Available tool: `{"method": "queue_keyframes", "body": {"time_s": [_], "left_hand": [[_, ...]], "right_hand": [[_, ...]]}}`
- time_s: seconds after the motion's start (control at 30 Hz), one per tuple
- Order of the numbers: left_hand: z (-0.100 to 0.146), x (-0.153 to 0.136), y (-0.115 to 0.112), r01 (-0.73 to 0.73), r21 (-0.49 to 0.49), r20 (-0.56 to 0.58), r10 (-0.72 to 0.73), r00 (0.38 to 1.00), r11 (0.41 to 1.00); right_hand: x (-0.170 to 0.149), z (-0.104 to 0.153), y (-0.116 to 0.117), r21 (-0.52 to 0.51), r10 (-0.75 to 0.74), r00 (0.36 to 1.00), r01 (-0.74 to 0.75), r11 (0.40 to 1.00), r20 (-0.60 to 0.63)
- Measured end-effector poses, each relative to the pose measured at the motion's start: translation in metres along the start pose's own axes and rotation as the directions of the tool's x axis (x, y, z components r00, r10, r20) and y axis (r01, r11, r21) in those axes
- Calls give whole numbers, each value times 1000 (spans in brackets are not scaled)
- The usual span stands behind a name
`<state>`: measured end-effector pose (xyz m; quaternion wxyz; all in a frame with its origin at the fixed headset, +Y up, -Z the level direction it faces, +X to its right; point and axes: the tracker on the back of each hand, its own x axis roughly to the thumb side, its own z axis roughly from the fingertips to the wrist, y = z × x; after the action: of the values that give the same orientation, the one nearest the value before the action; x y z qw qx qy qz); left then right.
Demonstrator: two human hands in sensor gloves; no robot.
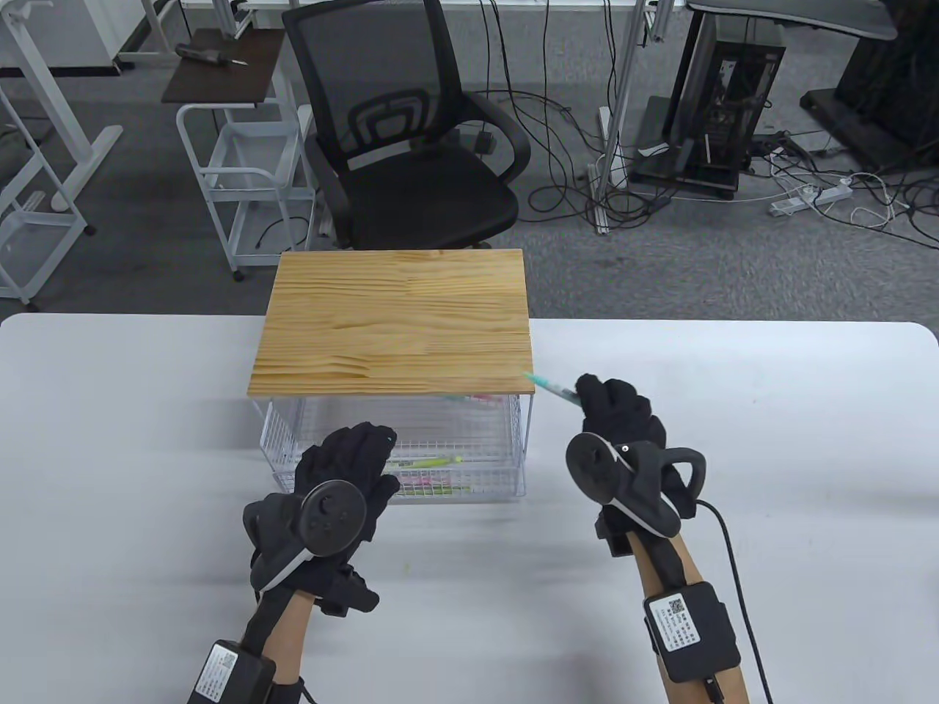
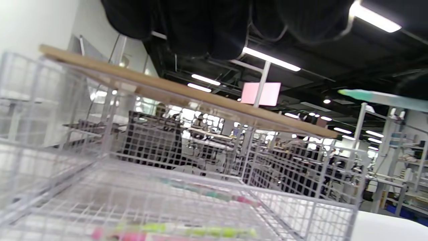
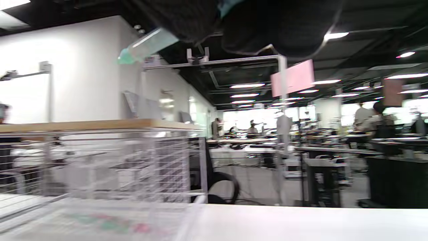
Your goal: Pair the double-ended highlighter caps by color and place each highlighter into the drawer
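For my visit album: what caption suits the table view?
Gloved right hand holds a teal highlighter beside a wood-topped white wire drawer unit; the left hand rests at its open drawer.

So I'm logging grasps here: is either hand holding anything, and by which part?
The right hand holds a teal highlighter by its rear end. The left hand holds nothing.

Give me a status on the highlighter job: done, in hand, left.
Done: several highlighters, a yellow-green one among them, already lie in the pulled-out wire drawer under the wooden top. In hand: the right hand grips a teal highlighter beside the drawer's right side, while the left hand rests at the drawer front. Left: drop the teal one in; no loose highlighters show on the table.
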<state>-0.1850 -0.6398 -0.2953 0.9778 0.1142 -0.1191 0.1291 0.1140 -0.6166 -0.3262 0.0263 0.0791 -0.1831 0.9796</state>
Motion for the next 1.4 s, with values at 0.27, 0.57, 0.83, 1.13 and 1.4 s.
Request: {"method": "queue_keyframes", "body": {"time_s": [0.27,0.57,0.83,1.13,1.4], "left_hand": [[7,25,3,45,17,105,-47,993,999],[12,45,-2,122,-18,182,-117,976,992],[10,52,-14,192,-37,203,-181,962,981],[10,56,-22,295,5,173,-291,941,956],[10,58,-26,329,33,175,-330,928,944]], "right_hand": [[51,29,-6,71,-25,977,10,997,213],[63,47,1,31,-95,954,90,995,286],[61,48,10,50,-119,952,109,993,283],[62,46,17,97,-182,935,160,982,303],[63,47,18,106,-177,933,151,983,312]]}}
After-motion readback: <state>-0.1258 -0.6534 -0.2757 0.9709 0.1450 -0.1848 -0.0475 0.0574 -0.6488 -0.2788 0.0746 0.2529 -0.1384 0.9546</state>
